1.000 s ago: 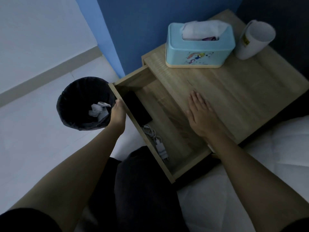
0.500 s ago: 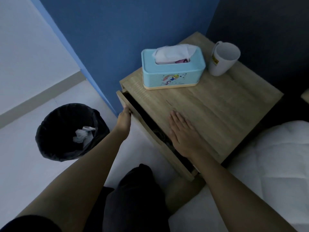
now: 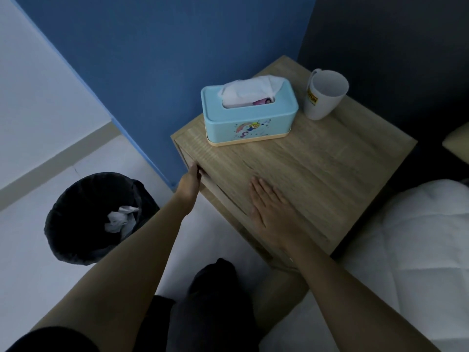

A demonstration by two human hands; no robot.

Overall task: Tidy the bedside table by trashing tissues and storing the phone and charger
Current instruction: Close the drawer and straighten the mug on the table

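Note:
The wooden bedside table (image 3: 330, 158) stands against the blue wall with its drawer front (image 3: 218, 196) pushed in almost flush. My left hand (image 3: 190, 181) presses on the drawer front's top edge near its left end. My right hand (image 3: 269, 207) lies flat, fingers spread, on the tabletop near the front edge and holds nothing. The phone and charger are hidden inside the drawer. Crumpled white tissues (image 3: 119, 219) lie in the black trash bin (image 3: 76, 240) on the floor to the left.
A light blue tissue box (image 3: 251, 123) and a white cup (image 3: 322, 95) stand at the back of the tabletop. A white quilted bed (image 3: 411, 250) lies to the right. My dark-clothed knee (image 3: 213, 301) is below the table.
The drawer was wide open with the phone and charger showing; my left hand has pushed it in until nearly flush. My right hand stayed flat on the tabletop.

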